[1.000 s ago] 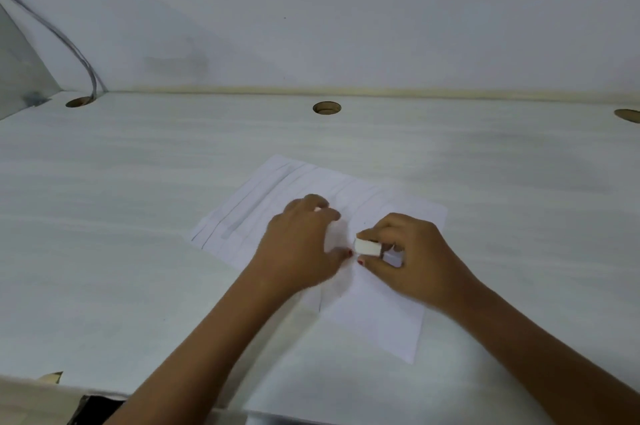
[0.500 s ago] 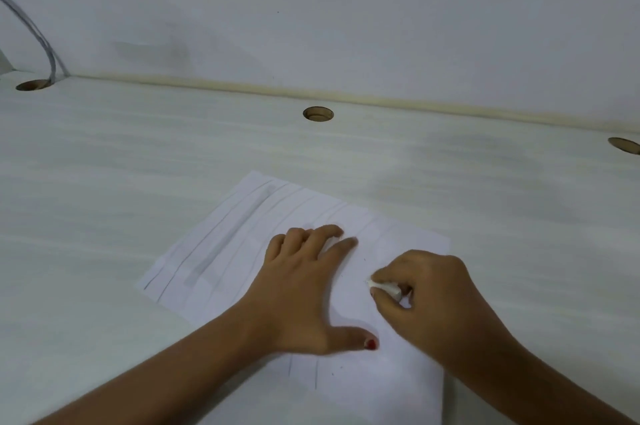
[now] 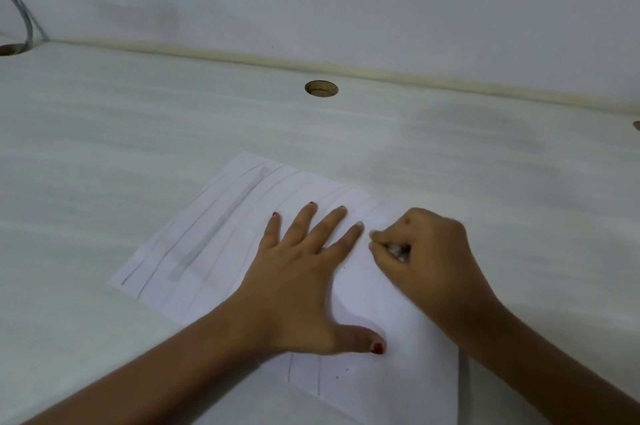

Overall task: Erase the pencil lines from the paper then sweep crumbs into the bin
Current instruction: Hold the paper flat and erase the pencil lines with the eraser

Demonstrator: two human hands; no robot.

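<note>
Left hand (image 3: 298, 280) now wider-spread, flat on smooth paper (image 3: 398, 376); right hand (image 3: 431, 261) (curled) tight round pale eraser (image 3: 397, 249).

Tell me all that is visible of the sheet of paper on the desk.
The paper is one thin white sheet, lying flat and askew on the pale desk. Long grey pencil lines run along it, with a broad grey smudge near its left side; a few dark specks lie near its front. The left hand presses it, spread wide. The right hand holds a small eraser on it.
</note>
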